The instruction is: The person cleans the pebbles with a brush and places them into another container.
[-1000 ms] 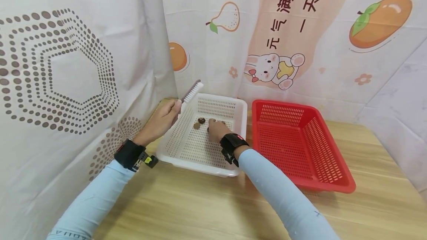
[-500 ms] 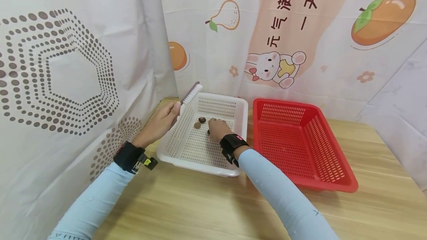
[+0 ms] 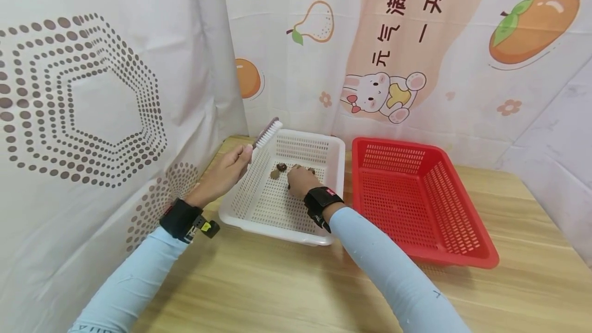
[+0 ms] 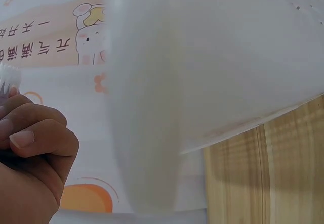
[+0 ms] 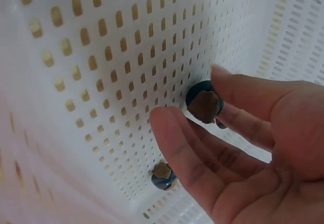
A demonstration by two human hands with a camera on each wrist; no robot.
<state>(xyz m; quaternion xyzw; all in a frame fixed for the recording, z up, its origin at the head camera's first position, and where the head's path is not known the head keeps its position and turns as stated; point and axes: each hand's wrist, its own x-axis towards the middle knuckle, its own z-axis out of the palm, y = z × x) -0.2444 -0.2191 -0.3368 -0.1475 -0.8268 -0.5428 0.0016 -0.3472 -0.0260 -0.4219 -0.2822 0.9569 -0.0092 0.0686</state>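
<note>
Right wrist view: right hand (image 5: 278, 178) down in the white basket (image 5: 30, 75), fingers loosely spread around a dark lump (image 5: 204, 107); no clear pinch, contact unclear. Might roll away if the fingers close off-centre. Second lump (image 5: 163, 176), also in the basket, could get knocked.

Left wrist view: left hand (image 4: 35, 153) grips the brush (image 4: 9, 78) beside the basket; bristles could snag the rim if lowered carelessly.

Head view: versus half a second ago, brush slightly lower above the basket's left rim; brown pair (image 3: 275, 174) inside looks unmoved.
</note>
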